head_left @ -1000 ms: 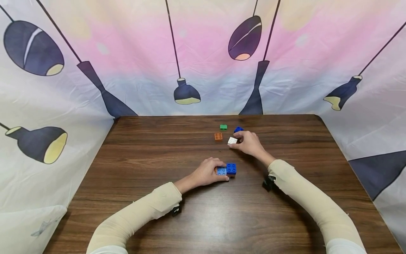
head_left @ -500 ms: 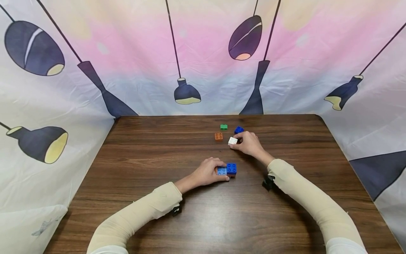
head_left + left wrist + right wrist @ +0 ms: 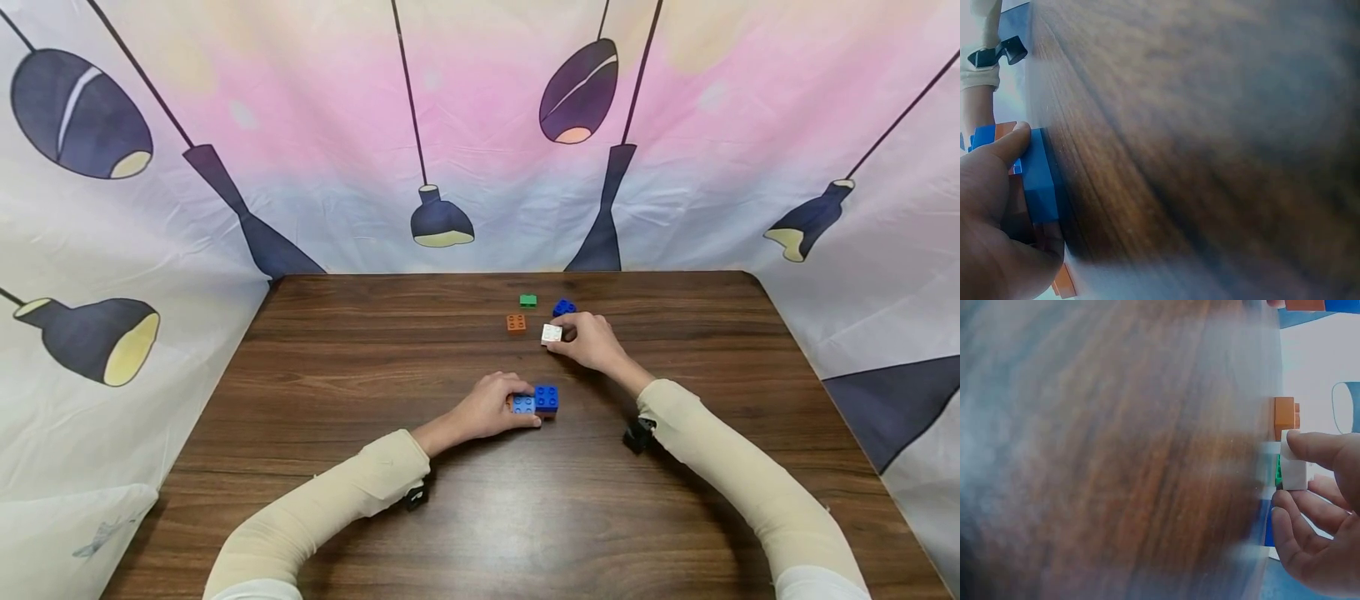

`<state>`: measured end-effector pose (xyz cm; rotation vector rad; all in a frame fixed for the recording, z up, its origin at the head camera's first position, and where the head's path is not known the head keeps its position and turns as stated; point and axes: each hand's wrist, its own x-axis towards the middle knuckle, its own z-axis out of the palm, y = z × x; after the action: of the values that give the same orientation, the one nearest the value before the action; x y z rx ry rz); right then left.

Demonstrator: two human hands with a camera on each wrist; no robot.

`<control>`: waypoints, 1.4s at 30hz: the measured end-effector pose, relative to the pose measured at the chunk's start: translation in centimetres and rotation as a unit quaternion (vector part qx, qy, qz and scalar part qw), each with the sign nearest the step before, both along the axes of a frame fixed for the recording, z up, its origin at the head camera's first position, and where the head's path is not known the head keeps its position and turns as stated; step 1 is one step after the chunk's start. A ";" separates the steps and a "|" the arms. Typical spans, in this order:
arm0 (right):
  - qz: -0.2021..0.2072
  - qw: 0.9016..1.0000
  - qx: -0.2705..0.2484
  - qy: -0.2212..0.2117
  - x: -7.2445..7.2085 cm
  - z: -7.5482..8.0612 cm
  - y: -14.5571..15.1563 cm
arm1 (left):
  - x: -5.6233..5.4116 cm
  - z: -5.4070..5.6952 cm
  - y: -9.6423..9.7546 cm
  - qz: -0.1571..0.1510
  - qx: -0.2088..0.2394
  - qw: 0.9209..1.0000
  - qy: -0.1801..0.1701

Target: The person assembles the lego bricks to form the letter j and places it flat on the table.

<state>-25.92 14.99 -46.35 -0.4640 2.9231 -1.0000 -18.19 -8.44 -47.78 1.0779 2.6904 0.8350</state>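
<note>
My left hand (image 3: 491, 406) grips a small stack of toy building bricks near the middle of the table. On its top show a light blue brick (image 3: 524, 404) and a dark blue brick (image 3: 547, 397), side by side. In the left wrist view the thumb and fingers hold the stack, with a blue brick (image 3: 1039, 178) low against the table and orange-brown parts above it. Farther back, my right hand (image 3: 592, 337) pinches a white brick (image 3: 551, 334) between thumb and fingers. The right wrist view shows the white brick (image 3: 1294, 465) from the side.
Behind the white brick lie an orange brick (image 3: 516, 322), a green brick (image 3: 528, 301) and another dark blue brick (image 3: 564, 307). The wooden table (image 3: 360, 333) ends at a printed cloth backdrop (image 3: 330, 167) on the far side.
The white brick has turned slightly and shifted a little to the right and nearer, with my right hand. My left hand and its brick stack stay in place.
</note>
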 end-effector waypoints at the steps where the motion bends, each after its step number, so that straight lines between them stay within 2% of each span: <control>1: 0.002 1.000 -0.002 0.002 0.1 0.0 0.0 | 0.0 0.0 0.0 0.000 0.000 1.000 -0.002; 13: 0.022 0.999 -0.017 0.016 1.1 0.9 0.6 | -0.1 -0.1 -0.1 0.005 0.003 1.000 -0.010; 33: 0.052 0.997 -0.062 0.017 5.6 2.6 0.5 | -0.1 -0.2 0.0 -0.001 0.011 1.000 0.003; 42: 0.066 0.995 -0.072 0.033 7.5 2.9 0.4 | -0.2 -0.4 0.0 -0.002 0.014 1.000 0.006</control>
<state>-18.46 15.37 -43.43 -0.6977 2.8435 -1.2023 -18.43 -8.49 -48.15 1.0964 2.6941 0.8708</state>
